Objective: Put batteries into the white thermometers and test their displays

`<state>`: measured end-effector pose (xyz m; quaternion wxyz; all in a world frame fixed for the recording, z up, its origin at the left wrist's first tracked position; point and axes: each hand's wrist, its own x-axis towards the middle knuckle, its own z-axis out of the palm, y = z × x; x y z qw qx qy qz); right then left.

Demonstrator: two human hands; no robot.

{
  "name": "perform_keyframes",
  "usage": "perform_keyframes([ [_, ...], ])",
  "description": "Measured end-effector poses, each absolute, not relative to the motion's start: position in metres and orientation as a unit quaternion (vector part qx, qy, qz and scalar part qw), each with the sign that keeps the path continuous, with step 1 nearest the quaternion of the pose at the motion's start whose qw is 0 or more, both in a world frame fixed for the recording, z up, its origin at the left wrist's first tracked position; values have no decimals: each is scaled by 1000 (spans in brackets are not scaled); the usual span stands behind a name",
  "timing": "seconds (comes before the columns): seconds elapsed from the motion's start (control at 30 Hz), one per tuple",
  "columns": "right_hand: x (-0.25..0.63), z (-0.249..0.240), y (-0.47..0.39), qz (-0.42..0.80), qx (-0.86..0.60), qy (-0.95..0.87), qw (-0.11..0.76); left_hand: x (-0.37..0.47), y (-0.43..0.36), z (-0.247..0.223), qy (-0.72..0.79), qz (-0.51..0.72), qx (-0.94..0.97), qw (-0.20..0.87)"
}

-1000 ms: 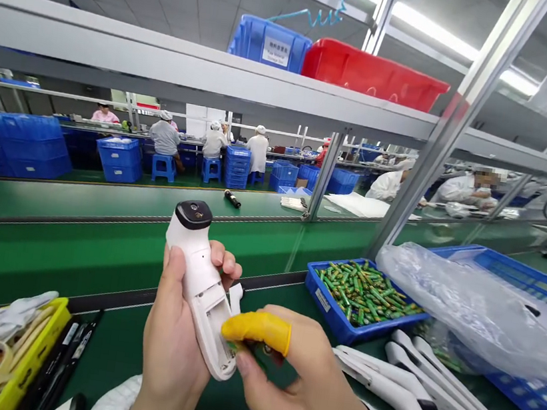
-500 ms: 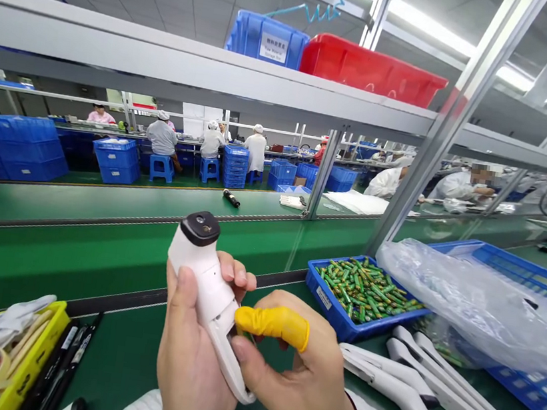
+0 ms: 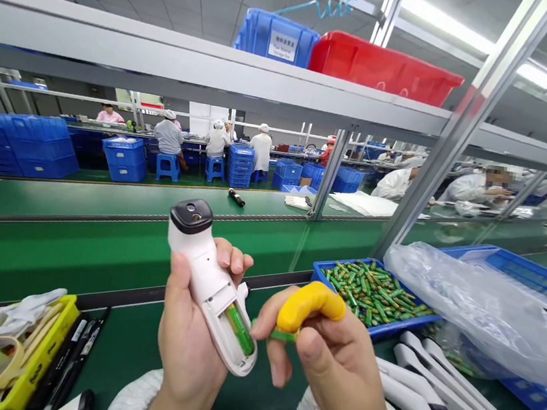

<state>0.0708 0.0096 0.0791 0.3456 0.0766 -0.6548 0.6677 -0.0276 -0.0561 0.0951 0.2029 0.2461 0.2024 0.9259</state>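
My left hand [image 3: 193,335] is closed around a white infrared thermometer [image 3: 197,252] with a black sensor end, tilted with that end up and away from me. Its handle compartment is uncovered, and one green battery [image 3: 239,330] lies inside along the right side. Just right of the handle, my right hand [image 3: 329,353], with a yellow finger cot [image 3: 308,304] on one finger, pinches another green battery [image 3: 284,335]. Most of that battery is hidden by the fingers.
A blue tray [image 3: 327,276] of green batteries stands beyond my right hand. Several white thermometers [image 3: 463,405] lie at right, near a blue crate with a plastic bag [image 3: 472,305]. At left are a yellow bin [image 3: 46,343] and black markers [image 3: 75,357]. A metal post [image 3: 465,129] rises behind.
My right hand has drawn back to the right from the handle, uncovering the compartment and the battery in it. A green battery now shows between its fingers. The thermometer has shifted slightly.
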Motion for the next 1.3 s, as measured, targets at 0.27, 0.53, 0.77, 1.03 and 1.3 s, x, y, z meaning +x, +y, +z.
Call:
perform_keyframes([
  [0.27,65,80,5,678,49,-670,297,-27,-53,92,209,937,244,139],
  [0.53,53,70,9,704,13,-682,195,-35,-54,93,245,912,296,145],
  [0.77,45,54,5,661,-19,-706,255,-37,-49,90,279,889,323,166],
  [1.03,49,64,18,615,-55,-735,280,-37,-47,81,357,859,303,206],
  [1.3,52,67,29,597,-64,-756,260,-38,-44,77,408,839,310,184],
])
